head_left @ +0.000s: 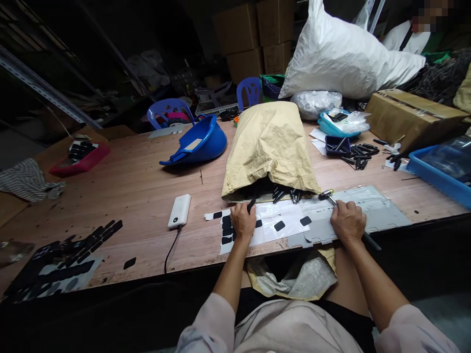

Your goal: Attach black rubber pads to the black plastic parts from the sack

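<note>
At the near edge of the wooden surface (pixel 140 186), the left hand (pixel 243 221) rests on a white sheet (pixel 270 212) that carries several black pads (pixel 279 225). Its fingers are pinched around a small black piece (pixel 251 205), held right at the open mouth of a tan sack (pixel 270 147) that lies flat beyond the sheet. More black pieces of the same kind (pixel 285 193) spill out of the sack's mouth just to the right. The right hand (pixel 348 221) lies on a grey plate (pixel 379 215) that overlaps the sheet's right end. Its fingers are clenched around a slim tool (pixel 329 197), whose metal tip points up-left toward the sack while the dark handle sticks out behind the wrist. The 2 hands are well apart, with the sheet between them. Left of the sheet lies a white power bank (pixel 179 211), its cable (pixel 171 250) running off the near edge. Farther left, a dark spread of black pads (pixel 66 255) covers another sheet. A blue scoop (pixel 198 144) sits beyond the power bank and a red tray (pixel 79 159) is at the far left. A blue tray (pixel 437 171) and a cardboard box (pixel 408 115) stand on the right.
</note>
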`<state>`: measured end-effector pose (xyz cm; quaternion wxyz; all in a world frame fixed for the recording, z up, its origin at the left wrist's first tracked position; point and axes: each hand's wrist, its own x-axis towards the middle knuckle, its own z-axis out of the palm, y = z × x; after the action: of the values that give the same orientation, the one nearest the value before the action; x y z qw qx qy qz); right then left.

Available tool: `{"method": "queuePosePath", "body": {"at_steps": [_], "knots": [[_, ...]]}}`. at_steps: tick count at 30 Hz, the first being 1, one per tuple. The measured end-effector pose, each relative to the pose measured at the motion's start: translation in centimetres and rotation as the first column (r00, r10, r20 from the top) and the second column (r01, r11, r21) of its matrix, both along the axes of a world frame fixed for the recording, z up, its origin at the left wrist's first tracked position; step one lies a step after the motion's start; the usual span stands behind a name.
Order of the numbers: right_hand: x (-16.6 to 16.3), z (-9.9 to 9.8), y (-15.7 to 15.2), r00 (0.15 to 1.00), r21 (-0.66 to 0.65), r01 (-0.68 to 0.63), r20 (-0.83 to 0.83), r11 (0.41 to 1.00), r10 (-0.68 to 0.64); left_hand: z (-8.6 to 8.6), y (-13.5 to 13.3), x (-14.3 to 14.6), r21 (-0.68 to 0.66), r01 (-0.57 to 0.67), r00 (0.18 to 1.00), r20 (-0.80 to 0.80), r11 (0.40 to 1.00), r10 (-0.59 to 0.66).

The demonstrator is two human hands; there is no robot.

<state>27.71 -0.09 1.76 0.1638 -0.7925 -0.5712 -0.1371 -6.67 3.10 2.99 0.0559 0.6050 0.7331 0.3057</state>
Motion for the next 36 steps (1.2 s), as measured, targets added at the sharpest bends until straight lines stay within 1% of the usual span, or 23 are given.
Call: {"method": "queuePosePath", "body": {"at_steps": [1, 2, 4, 5, 6, 7, 8, 10, 12, 14, 16, 19, 21, 22, 25, 29, 33, 36], "knots": [[0.0, 0.0, 0.0, 1.000, -0.001, -0.002, 0.005, 1.000, 0.002, -0.2, -1.3, 0.9, 0.015, 0.068, 0.998, 0.009, 0.998, -0.068], [0.0, 0.1, 0.0, 1.000, -0.004, -0.003, 0.010, 1.000, 0.003, -0.4, -2.5, 2.0, 0.023, 0.167, 0.986, 0.024, 0.986, -0.167], [0.1, 0.1, 0.0, 1.000, -0.012, -0.002, 0.009, 1.000, 0.003, -1.0, -4.3, 4.4, 0.021, 0.397, 0.916, 0.058, 0.917, -0.398], [0.3, 0.1, 0.1, 1.000, -0.019, -0.003, 0.003, 1.000, 0.003, -1.3, -4.8, 5.5, 0.012, 0.484, 0.872, 0.075, 0.875, -0.483], [0.4, 0.1, 0.2, 1.000, -0.026, -0.007, -0.009, 1.000, 0.006, -1.5, -5.1, 6.4, 0.002, 0.544, 0.835, 0.090, 0.839, -0.542], [0.6, 0.1, 0.3, 1.000, -0.033, -0.013, -0.027, 0.999, 0.012, -1.8, -5.1, 7.2, -0.008, 0.576, 0.814, 0.106, 0.818, -0.572], [0.7, 0.1, 0.3, 0.999, -0.035, -0.020, -0.051, 0.999, 0.018, -2.0, -5.0, 7.7, -0.018, 0.588, 0.804, 0.125, 0.809, -0.581], [0.7, 0.2, 0.0, 0.993, -0.004, -0.028, -0.114, 1.000, 0.027, -2.3, -4.6, 8.0, -0.028, 0.583, 0.803, 0.172, 0.812, -0.570], [0.1, 0.2, -1.0, 0.978, 0.087, -0.038, -0.202, 0.995, 0.056, -2.4, -4.2, 7.9, -0.031, 0.574, 0.803, 0.218, 0.818, -0.555], [-1.1, 0.3, -2.8, 0.939, 0.206, -0.077, -0.314, 0.975, 0.141, -2.5, -4.0, 7.7, -0.034, 0.569, 0.803, 0.242, 0.822, -0.545], [-2.8, 0.3, -5.0, 0.857, 0.292, -0.158, -0.434, 0.943, 0.278, -2.5, -4.0, 7.6, -0.042, 0.563, 0.805, 0.255, 0.825, -0.536], [-5.3, 0.0, -7.9, 0.707, 0.334, -0.301, -0.550, 0.893, 0.444, -2.5, -4.0, 7.6, -0.047, 0.564, 0.799, 0.284, 0.824, -0.530], [-6.6, -0.6, -9.1, 0.645, 0.331, -0.365, -0.583, 0.870, 0.493, -2.6, -4.0, 7.6, -0.044, 0.568, 0.791, 0.308, 0.822, -0.529], [-7.0, -0.9, -9.5, 0.632, 0.328, -0.385, -0.588, 0.863, 0.505, -2.6, -4.0, 7.6, -0.041, 0.568, 0.788, 0.318, 0.822, -0.528], [-7.8, -1.5, -10.0, 0.630, 0.331, -0.422, -0.562, 0.844, 0.535, -2.7, -3.9, 7.7, -0.031, 0.564, 0.784, 0.335, 0.825, -0.523], [-8.5, -1.3, -10.3, 0.649, 0.345, -0.472, -0.486, 0.811, 0.585, -2.6, -3.9, 7.6, -0.039, 0.575, 0.776, 0.342, 0.817, -0.530], [-9.1, -1.1, -10.3, 0.695, 0.310, -0.496, -0.418, 0.811, 0.585, -2.6, -3.9, 7.6, -0.033, 0.590, 0.772, 0.315, 0.807, -0.552], [-9.0, -1.0, -10.1, 0.695, 0.328, -0.508, -0.391, 0.797, 0.604, -2.7, -3.9, 7.6, -0.019, 0.585, 0.776, 0.305, 0.811, -0.553]]}}
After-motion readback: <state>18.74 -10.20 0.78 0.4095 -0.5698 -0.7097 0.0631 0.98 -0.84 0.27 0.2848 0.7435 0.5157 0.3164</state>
